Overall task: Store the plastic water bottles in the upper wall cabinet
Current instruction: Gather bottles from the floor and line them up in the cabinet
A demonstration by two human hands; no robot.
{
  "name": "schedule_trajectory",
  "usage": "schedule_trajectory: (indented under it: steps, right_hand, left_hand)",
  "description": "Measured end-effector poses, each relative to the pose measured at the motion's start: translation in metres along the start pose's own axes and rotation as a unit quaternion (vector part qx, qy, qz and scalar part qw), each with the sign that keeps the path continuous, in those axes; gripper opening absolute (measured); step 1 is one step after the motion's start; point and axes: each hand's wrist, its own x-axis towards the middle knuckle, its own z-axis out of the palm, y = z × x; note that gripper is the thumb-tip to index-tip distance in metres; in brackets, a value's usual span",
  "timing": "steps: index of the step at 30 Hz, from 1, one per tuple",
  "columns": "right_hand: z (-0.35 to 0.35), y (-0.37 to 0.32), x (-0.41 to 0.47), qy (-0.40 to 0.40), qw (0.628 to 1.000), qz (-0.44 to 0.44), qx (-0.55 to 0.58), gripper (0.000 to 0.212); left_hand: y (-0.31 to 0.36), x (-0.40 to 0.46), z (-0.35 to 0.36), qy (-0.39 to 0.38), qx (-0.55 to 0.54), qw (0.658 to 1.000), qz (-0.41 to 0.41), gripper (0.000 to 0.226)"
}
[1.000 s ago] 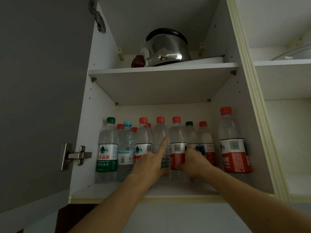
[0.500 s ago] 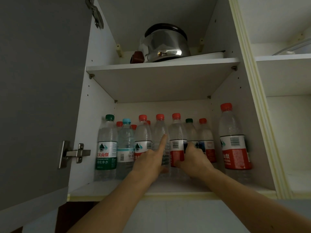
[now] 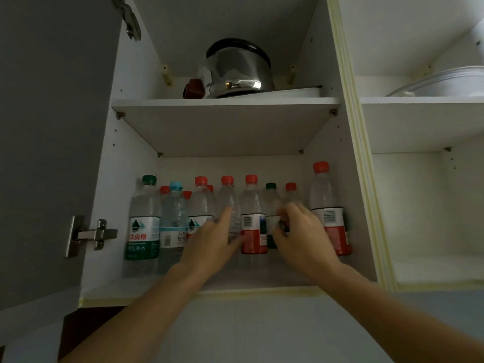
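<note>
White board: the upper wall cabinet [image 3: 348, 179] has white walls and shelves; its grey door [image 3: 52, 127] stands open at the left on a metal hinge [image 3: 91, 235].
Lower shelf [image 3: 110, 290]: the plastic water bottles [image 3: 251, 216] stand upright in a crowded row, a few more behind; most have red caps, two green, one blue.
Upper shelf [image 3: 225, 102]: a steel kettle [image 3: 238, 69] on a white tray, a dark red object just beside it.
Left hand [image 3: 209, 244]: forefinger stretched flat against an unlabelled bottle [image 3: 230, 205], thumb by the red-labelled one; grasping nothing.
Right hand [image 3: 303, 231]: fingers curled round the green-capped bottle [image 3: 271, 203], blurred.
Open room: bare shelf strip along the front edge; next compartment's lower shelf [image 3: 432, 268] to the right.
</note>
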Motion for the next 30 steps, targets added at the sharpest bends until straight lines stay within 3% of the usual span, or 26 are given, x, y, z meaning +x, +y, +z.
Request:
schedule_trajectory:
  steps: [3,5,10,15,20,23,26,28,30]
  right_hand:
    - [-0.041,0.008,-0.016,0.121,0.984,-0.115,-0.066,0.03]
    - [-0.064,0.02,-0.023,0.166,0.97,-0.137,-0.112,0.036]
    - [-0.094,0.048,-0.044,0.122,0.967,-0.118,-0.191,0.041]
    - [-0.101,0.054,-0.057,0.08,0.969,-0.164,-0.165,0.035]
    - [-0.087,0.042,-0.051,0.022,0.984,-0.157,-0.078,0.033]
    - [-0.066,0.033,-0.041,-0.016,0.998,-0.06,-0.024,0.049]
    - [-0.048,0.027,-0.022,-0.093,0.988,0.101,0.074,0.07]
    - [-0.037,0.028,-0.01,-0.141,0.965,0.16,0.156,0.07]
    - [-0.027,0.032,-0.001,-0.16,0.954,0.182,0.173,0.064]
  left_hand:
    - [0.034,0.011,0.006,-0.011,-0.144,0.989,-0.01,0.072]
    - [0.066,0.021,0.015,-0.055,-0.224,0.973,-0.004,0.074]
    - [0.131,0.038,0.054,-0.136,-0.366,0.919,-0.046,0.09]
    - [0.148,0.049,0.075,-0.181,-0.424,0.884,-0.076,0.071]
    - [0.127,0.047,0.062,-0.169,-0.417,0.89,-0.078,0.045]
    - [0.108,0.04,0.048,-0.175,-0.409,0.89,-0.096,0.04]
    - [0.087,0.031,0.035,-0.157,-0.346,0.923,-0.058,0.057]
    - [0.071,0.026,0.027,-0.08,-0.228,0.97,-0.017,0.076]
    - [0.051,0.023,0.02,0.0,-0.072,0.996,0.044,0.091]
